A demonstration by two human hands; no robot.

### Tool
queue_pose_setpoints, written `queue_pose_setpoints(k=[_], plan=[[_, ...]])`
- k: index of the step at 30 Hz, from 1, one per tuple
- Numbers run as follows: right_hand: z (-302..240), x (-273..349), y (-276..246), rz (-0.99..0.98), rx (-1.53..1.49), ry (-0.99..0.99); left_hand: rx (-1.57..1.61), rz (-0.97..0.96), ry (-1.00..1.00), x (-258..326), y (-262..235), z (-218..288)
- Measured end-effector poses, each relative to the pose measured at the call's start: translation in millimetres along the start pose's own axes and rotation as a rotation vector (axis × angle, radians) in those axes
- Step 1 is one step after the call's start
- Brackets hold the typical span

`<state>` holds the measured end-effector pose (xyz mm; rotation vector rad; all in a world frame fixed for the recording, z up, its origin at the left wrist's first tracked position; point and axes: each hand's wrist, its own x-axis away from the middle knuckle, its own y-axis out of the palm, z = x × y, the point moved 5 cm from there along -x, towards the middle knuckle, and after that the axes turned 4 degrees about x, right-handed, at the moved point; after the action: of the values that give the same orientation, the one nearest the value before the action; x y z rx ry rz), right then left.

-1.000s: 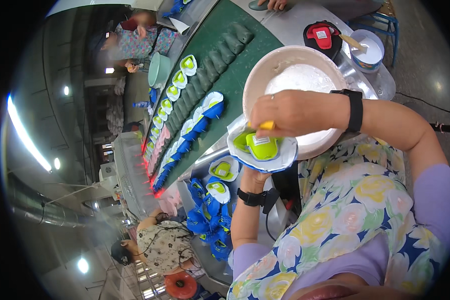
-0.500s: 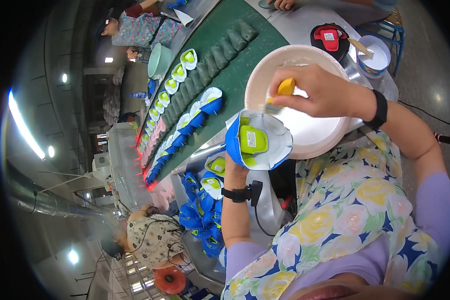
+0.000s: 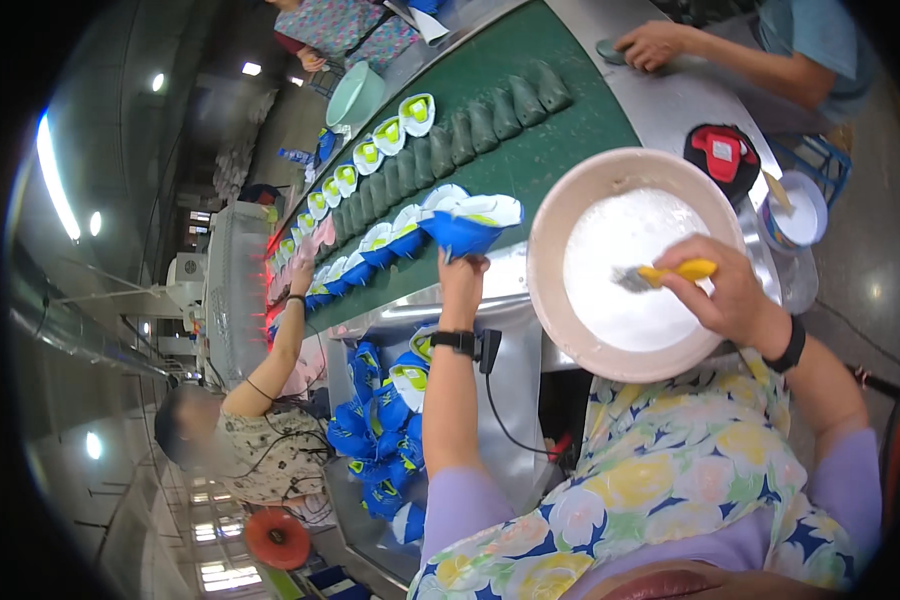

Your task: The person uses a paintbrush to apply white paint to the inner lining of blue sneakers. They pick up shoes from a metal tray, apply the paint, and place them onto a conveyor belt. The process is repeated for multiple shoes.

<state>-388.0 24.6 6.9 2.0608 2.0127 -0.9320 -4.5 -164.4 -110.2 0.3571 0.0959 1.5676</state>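
A: Where's the blue cupped piece [image 3: 467, 230] now?
B: Just above the middle of the frame, at the near end of the row of blue pieces [image 3: 378, 243]. Half a second ago it was farther right, overlapping the basin's left side, with the bristles at its white lining.
A: And the left hand [image 3: 462, 268]?
B: Clamped on its underside. I can't tell whether the piece touches the row or the belt.
A: What about the right hand [image 3: 727, 290]?
B: Closed round the yellow handle of a brush [image 3: 682, 271]. It has left the piece; the bristles now point left over the white liquid [image 3: 625, 325] in the pale basin [image 3: 547, 250], right of centre. Whether they dip in, I can't tell.
A: Anything changed farther out?
B: At left of centre, a co-worker's arm [image 3: 288, 335] now stretches up to the green belt [image 3: 580, 120]. The red-and-black piece [image 3: 720, 155] still lies on the metal counter [image 3: 625, 85], upper right.
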Motion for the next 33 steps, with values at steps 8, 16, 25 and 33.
queue_pose_setpoints(k=[8, 16, 25, 33], plan=[[27, 24, 26, -0.064, -0.039, 0.284, 0.012, 0.303, -0.21, -95, -49, -65], [53, 47, 27, 0.013, -0.294, 0.391, -1.444, 0.592, 0.73, 63, -143, 82], [59, 28, 33, -0.039, -0.164, 0.409, -1.333, 0.323, 0.209, 165, -107, 3], [32, -3, 23, -0.27, 0.08, 0.297, -1.692, -0.23, 0.298, 278, -14, 34]])
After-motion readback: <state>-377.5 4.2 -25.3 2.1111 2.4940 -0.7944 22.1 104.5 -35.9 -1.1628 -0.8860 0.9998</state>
